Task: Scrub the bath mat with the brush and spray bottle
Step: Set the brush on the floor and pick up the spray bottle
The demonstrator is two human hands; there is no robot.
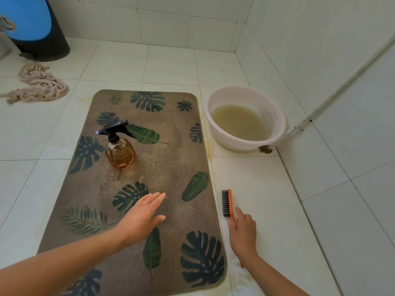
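Observation:
A brown bath mat (pixel 171 159) printed with dark green leaves lies on the white tiled floor. An amber spray bottle (pixel 120 153) with a black trigger head stands upright on the mat's left half. My left hand (pixel 143 216) is stretched over the mat's middle with straight fingers, well short of the bottle. An orange-backed brush (pixel 227 203) with dark bristles lies on its side on the tiles just right of the mat. My right hand (pixel 243 231) grips the near end of its handle.
A pale pink basin (pixel 222 137) of murky yellowish water stands at the mat's far right corner, against the tiled wall. A crumpled rag (pixel 38 84) lies far left beside a black and blue bin (pixel 36 28). A white pipe (pixel 333 90) runs along the right wall.

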